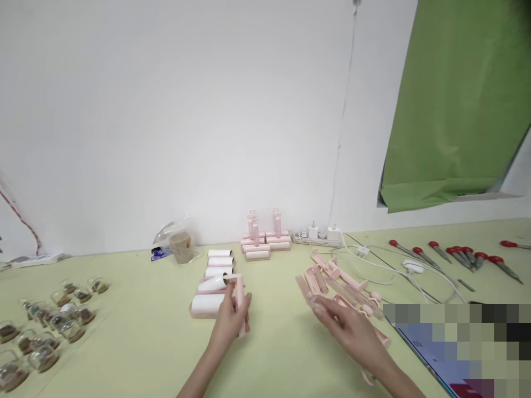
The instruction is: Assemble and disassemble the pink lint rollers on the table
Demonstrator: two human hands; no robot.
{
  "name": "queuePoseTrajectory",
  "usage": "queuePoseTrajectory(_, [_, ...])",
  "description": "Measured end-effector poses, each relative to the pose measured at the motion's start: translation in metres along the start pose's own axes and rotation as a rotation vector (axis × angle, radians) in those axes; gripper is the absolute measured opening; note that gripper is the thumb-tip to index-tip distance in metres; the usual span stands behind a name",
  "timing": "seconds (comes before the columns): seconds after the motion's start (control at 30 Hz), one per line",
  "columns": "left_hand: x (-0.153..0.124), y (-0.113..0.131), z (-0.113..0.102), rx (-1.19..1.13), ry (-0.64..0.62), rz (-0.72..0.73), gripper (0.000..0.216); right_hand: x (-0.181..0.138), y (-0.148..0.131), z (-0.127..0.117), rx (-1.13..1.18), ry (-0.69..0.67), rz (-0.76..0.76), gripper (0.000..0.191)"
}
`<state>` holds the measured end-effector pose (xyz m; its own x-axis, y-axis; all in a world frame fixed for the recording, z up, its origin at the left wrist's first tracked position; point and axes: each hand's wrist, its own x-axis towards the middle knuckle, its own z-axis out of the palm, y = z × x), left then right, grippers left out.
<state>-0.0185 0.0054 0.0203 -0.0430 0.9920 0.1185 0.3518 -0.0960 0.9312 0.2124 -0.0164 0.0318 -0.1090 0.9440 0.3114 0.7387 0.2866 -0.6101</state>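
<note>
Pale yellow-green worktop point(136, 342) stands against a plain white wall point(232, 110); positions are read on a dial centred in the view. At seven o'clock the left hand point(230, 315) is closed around an angled pink plastic handle point(239, 287), its upper arm pointing toward one of the white cylindrical rolls point(207, 304) set in a row; contact with that roll cannot be confirmed. At five o'clock the right hand point(352, 331) has its fingertips at the near end of a translucent pinkish plastic strip point(304, 286); whether the strip is pinched or merely touched, I cannot tell. Just beyond, at four o'clock, lies a loose heap of pink and clear plastic parts point(350, 283). Pink-and-white rollers point(277, 240) sit by the wall near six o'clock. Hazards, in my judgement: the handle's arm could knock the row out of line, owing to its closeness to the rolls; lifting the strip could drag or scatter neighbouring parts, because they overlap; a white oval plastic device point(413, 266) trails cable near the heap, which could snag a sleeve or part. Clear domed ornaments on brown bases point(43, 358), at eight o'clock, appear fragile but stand well apart from both hands; risk there is rated low.
</note>
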Motion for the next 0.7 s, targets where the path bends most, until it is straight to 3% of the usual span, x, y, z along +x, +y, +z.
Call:
queuePoseTrajectory(0.07, [0.002,0.002,-0.001,0.108,-0.151,0.009,0.045,0.004,0.003,-0.010,0.012,0.075,0.047,0.038])
queuePoseTrajectory(0.13, [0.006,0.002,0.005,0.260,-0.263,0.067,0.038,0.011,0.000,-0.015,0.047,0.060,0.002,0.039])
queuePoseTrajectory(0.23, [0.018,0.001,0.015,0.389,-0.280,0.139,0.035,0.019,-0.014,-0.017,0.123,0.008,-0.130,0.036])
queuePoseTrajectory(0.3, [0.027,0.003,0.020,0.360,-0.258,0.160,0.049,0.019,-0.025,-0.016,0.107,0.021,-0.252,0.031])
queuePoseTrajectory(0.4, [0.028,0.015,0.024,0.235,-0.240,0.160,0.064,0.011,-0.037,-0.013,-0.097,0.054,-0.542,0.027])
queuePoseTrajectory(0.5, [0.010,0.034,0.030,-0.086,-0.400,0.009,0.067,0.000,-0.045,-0.010,-0.316,0.025,-0.780,0.032])
queuePoseTrajectory(0.6, [-0.012,0.046,0.036,-0.639,-0.486,-0.203,0.042,-0.010,-0.052,-0.010,-0.224,0.024,-0.928,0.021])
queuePoseTrajectory(0.7, [-0.023,0.042,0.038,-0.797,-0.585,-0.258,0.019,-0.018,-0.057,-0.007,-0.060,0.045,-1.071,0.026])
